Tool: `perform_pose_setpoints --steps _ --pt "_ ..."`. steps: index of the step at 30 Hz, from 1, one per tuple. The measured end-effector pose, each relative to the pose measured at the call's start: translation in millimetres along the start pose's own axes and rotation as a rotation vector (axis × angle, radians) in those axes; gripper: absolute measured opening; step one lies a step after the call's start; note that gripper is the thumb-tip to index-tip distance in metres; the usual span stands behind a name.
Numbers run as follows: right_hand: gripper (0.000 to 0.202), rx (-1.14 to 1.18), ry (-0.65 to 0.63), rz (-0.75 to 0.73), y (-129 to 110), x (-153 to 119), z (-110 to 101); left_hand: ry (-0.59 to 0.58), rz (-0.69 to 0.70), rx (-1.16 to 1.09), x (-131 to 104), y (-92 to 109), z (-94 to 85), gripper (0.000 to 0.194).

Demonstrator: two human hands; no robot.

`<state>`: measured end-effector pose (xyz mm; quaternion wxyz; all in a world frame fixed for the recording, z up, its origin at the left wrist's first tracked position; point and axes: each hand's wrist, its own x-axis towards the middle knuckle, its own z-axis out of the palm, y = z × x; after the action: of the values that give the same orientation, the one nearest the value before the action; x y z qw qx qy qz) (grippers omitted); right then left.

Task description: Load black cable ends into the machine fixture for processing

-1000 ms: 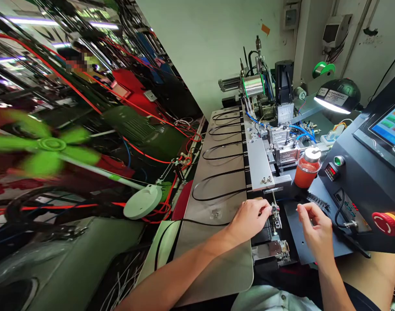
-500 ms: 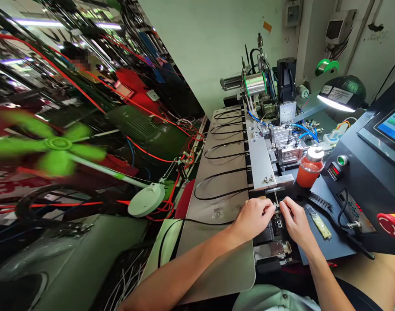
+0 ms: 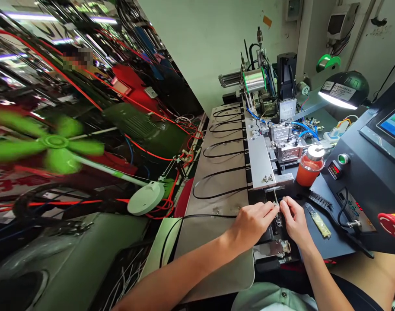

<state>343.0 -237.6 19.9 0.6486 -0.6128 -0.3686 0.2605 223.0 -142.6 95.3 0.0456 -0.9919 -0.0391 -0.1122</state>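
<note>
My left hand [image 3: 254,220] is closed in a pinch at the front end of the machine's track, over the metal plate [image 3: 223,250]. A black cable [image 3: 210,215] runs across the plate to it; what its fingertips grip is too small to name. Close beside it, my right hand [image 3: 293,216] has thumb and finger pinched at the same spot, on something hidden. Just beyond the fingertips is a thin metal rod [image 3: 275,195]. Several looped black cables [image 3: 220,172] lie on the plate, their ends at the track.
Right of my hands are a black brush [image 3: 320,201], a yellowish packet [image 3: 320,222], a jar of red liquid [image 3: 310,166] and a red emergency button [image 3: 390,224]. A lit lamp [image 3: 345,90] hangs behind. A green fan [image 3: 55,141] is at the left.
My left hand has shifted slightly down, its fingers straighter and reaching toward the right hand. The black cable at it has moved up a little on the plate. My right hand is nearly unchanged.
</note>
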Motion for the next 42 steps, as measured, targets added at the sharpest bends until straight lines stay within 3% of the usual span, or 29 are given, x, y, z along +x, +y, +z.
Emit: perform_pose_setpoints --steps 9,13,18,22,27,33,42 --pt "0.035 0.042 -0.011 0.018 5.6 -0.4 0.8 -0.028 0.076 0.066 4.5 -2.1 1.2 0.027" --pt "0.034 -0.104 0.022 0.000 2.8 -2.4 -7.7 -0.066 0.022 -0.002 2.9 -2.4 -3.2 0.026" --pt "0.019 -0.392 0.052 -0.248 -9.5 -7.2 -18.5 -0.160 -0.218 -0.181 0.8 -7.7 -12.0 0.016" --pt "0.024 -0.508 0.028 -0.374 -12.1 -11.6 -18.0 -0.220 -0.259 -0.171 2.3 -10.3 -13.1 0.015" --pt "0.021 -0.543 0.126 -0.370 -15.0 -15.3 -21.7 -0.232 -0.261 -0.174 3.0 -9.6 -12.0 0.015" --pt "0.020 -0.513 0.039 -0.350 -20.5 -16.2 -20.3 -0.217 -0.270 -0.179 2.2 -10.5 -9.9 0.014" --pt "0.020 -0.514 0.235 -0.309 -32.4 -27.5 -36.0 -0.206 -0.276 -0.192 4.5 -7.1 -7.8 0.013"
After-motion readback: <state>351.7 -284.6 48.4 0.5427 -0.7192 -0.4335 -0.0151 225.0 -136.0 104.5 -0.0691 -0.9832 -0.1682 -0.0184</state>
